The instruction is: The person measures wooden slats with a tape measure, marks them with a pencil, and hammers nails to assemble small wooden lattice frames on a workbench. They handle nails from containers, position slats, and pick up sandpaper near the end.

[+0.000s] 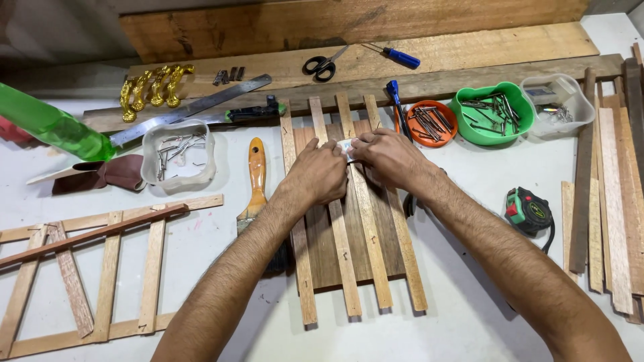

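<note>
Centrally, both hands meet over a dark wooden board (322,248) lying on the white table (463,315), with four pale wooden slats (342,261) laid lengthwise across it, running near to far. Left hand (316,173): fingers curled, knuckles up, pinching the left end of a small white object (347,149). Right hand (388,157): fingers bent down, gripping the object's right end. The object sits on the slats toward their far end (too small and too covered to identify).

Just left of the board, a paintbrush (255,181) with an orange wooden handle. Farther left, a clear tub of nails (178,155), a green bottle (50,125), and a slatted wooden frame (87,268) at the near left.

Far side: a metal ruler (194,107), gold ornamental handles (154,86), black-handled scissors (324,65), a blue-handled screwdriver (397,56).

Right of the hands: an orange bowl (426,123) and a green tub (493,112), both holding nails, then a clear tub (559,100). A green and black tape measure (530,211) lies near the right forearm. A stack of loose wood strips (614,194) lines the right edge.
</note>
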